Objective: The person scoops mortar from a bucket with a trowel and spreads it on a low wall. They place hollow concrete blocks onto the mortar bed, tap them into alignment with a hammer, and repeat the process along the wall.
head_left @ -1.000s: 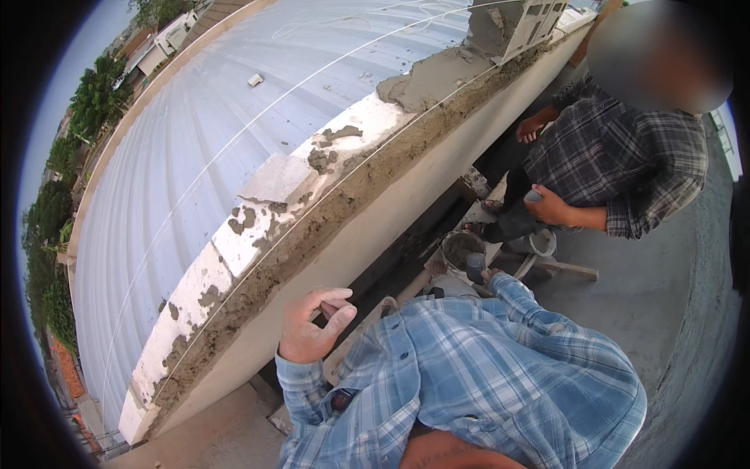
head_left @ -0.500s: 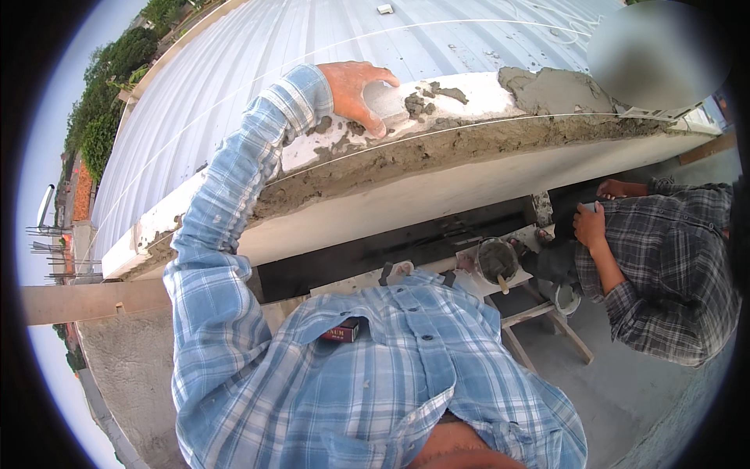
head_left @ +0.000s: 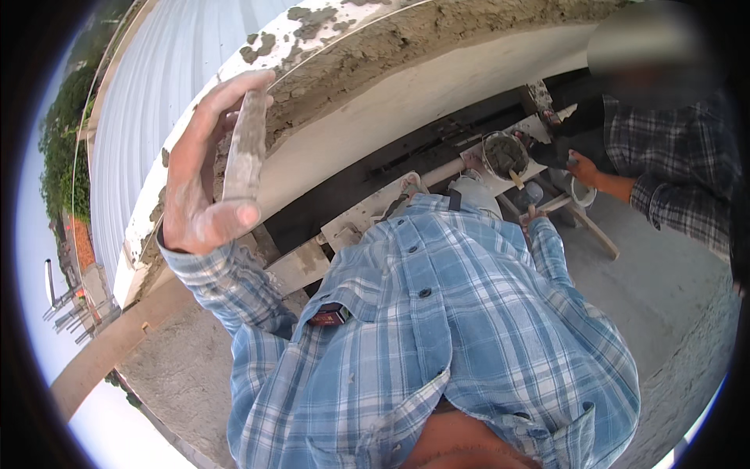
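My left hand [head_left: 195, 168] is raised beside the wall top, fingers and thumb closed over the two ends of a flat, mortar-smeared grey slab [head_left: 247, 148]. Behind it runs the wall edge [head_left: 344, 66], rough with wet mortar along a stretched string. Low on the right, my right hand [head_left: 536, 216] is small and partly hidden by its sleeve. It seems closed around the handle of a trowel [head_left: 533, 192] with a greyish blade. Close to that hand stands a bucket of mortar [head_left: 500, 148], with a wooden handle sticking out.
A co-worker in a dark plaid shirt [head_left: 680, 141] is at the right, one hand [head_left: 582, 169] near a second bucket [head_left: 583, 192]. Planks [head_left: 301, 266] and a wooden trestle [head_left: 595, 231] stand below me. Corrugated metal roofing [head_left: 164, 86] lies beyond the wall.
My left hand has come off the wall top, down and left, with the slab now visible in it. My right hand has come into view. The co-worker has shifted and reaches toward the buckets.
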Demonstrator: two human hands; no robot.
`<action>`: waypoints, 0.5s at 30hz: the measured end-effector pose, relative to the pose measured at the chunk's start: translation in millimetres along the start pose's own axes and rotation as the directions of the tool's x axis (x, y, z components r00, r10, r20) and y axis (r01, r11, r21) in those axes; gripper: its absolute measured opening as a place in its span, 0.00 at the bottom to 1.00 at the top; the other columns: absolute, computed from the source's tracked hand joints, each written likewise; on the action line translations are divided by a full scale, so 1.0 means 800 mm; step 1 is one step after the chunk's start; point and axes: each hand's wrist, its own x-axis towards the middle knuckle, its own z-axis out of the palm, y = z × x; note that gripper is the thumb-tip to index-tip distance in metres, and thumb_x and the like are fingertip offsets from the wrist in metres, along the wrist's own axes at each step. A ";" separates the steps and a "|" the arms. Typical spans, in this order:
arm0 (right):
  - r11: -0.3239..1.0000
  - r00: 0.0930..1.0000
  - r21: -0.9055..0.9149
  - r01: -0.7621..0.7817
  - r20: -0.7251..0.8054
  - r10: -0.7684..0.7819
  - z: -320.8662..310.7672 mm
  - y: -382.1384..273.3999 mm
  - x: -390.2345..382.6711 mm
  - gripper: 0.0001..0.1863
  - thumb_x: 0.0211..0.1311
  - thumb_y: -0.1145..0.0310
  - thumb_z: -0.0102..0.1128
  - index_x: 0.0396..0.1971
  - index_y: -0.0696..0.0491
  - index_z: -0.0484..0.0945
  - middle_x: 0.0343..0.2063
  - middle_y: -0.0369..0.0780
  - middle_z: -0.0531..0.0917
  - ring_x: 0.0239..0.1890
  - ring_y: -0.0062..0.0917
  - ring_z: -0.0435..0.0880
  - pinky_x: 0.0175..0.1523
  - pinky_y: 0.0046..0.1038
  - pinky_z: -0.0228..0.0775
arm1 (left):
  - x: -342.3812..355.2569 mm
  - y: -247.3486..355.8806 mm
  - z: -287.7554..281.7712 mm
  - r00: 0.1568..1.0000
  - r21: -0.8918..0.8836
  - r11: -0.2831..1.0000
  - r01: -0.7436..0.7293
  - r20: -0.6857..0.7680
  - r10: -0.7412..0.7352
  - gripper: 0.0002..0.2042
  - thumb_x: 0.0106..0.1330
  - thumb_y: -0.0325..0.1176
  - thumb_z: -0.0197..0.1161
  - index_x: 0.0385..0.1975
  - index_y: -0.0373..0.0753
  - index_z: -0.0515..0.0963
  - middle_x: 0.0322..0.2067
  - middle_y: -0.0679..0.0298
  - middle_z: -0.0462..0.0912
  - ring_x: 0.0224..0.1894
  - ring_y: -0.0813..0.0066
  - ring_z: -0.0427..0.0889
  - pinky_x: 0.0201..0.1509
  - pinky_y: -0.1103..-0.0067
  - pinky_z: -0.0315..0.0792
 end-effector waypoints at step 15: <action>0.950 0.918 -0.225 0.217 0.377 -0.120 0.269 0.131 0.060 0.22 0.55 0.57 0.65 0.52 0.32 0.78 0.61 0.37 0.64 0.62 0.32 0.69 0.60 0.34 0.71 | -0.089 -0.268 0.401 0.524 -0.685 -0.397 0.610 0.726 -0.446 0.33 0.63 0.54 0.47 0.62 0.35 0.64 0.56 0.48 0.71 0.59 0.44 0.72 0.57 0.58 0.69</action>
